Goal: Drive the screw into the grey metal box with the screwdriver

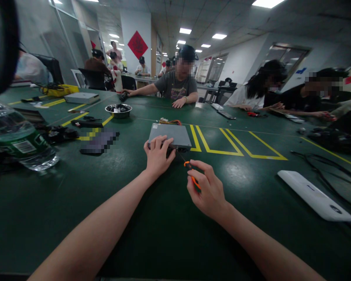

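A flat grey metal box [174, 134] with a white label and a bundle of coloured wires [170, 121] behind it lies on the green table [152, 234]. My left hand [159, 156] rests on its front left part, fingers over the top and thumb along the front side. In my right hand [207, 187] is an orange and black screwdriver [195, 181], pinched between the fingers. Its thin shaft points at the front side of the box, near the right corner. Whether the tip touches the box cannot be made out.
A large water bottle [23, 136] and a dark phone [99, 141] are on the left. Beyond stands a metal bowl [118, 111] of small parts. A white device [314, 195] and black cables [324, 168] lie right. A person [177, 82] sits opposite; others sit around.
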### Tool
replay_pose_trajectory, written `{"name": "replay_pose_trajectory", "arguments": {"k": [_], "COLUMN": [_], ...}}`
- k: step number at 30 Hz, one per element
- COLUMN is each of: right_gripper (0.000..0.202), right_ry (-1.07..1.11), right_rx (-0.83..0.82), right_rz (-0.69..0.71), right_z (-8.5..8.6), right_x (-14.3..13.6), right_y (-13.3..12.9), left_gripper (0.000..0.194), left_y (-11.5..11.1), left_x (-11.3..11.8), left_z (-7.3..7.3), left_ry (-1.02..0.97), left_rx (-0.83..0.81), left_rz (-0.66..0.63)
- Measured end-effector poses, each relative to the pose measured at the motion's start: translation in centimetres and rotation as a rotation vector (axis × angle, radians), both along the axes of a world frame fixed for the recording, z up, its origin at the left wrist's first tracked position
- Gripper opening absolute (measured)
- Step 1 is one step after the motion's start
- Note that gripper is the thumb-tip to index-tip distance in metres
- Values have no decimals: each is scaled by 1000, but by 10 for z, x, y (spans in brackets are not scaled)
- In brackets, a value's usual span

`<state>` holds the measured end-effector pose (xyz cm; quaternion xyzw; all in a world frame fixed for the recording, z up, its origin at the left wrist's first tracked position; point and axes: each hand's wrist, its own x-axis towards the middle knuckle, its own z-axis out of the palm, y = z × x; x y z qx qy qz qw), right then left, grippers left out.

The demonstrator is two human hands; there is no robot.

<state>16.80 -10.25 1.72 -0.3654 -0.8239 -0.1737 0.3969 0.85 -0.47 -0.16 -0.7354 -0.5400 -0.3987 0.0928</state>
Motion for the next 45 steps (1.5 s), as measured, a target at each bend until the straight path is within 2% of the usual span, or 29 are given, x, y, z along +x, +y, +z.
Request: {"name": "replay_pose_trajectory", "arguments": {"k": [3,10,14,18,26,32,37,40,45], "right_gripper": [22,29,23,24,26,22,30,33,26], "right_ry": [-4,-29,-30,-81,-136,-114,-166,-138,1], "right_rx": [-1,-58,-6,-43,-56,-61,-86,-96,-181], "right_rz": [-28,43,-105,-211,-109,-141,-109,-92,-80], "right_z": [3,3,5,6,6,9,8,7,9], "right_x": [1,0,0,0,1,-1,-2,-2,1], "right_y": [-1,-1,-3,-7,-7,-7,-9,-8,-6], "left_gripper": [35,35,34,35,34,34,35,35,35], "left_y": [0,1,1,2,1,1,1,1,1], "left_x": [0,0,0,0,0,0,0,0,0], "left_z": [0,-1,-1,-2,-1,-1,-1,-1,-1], "left_ry": [6,10,4,5,7,5,16,20,15], "left_rx": [2,12,16,26,20,27,31,28,27], "left_rz": [1,7,11,5,-1,6,11,12,10]}}
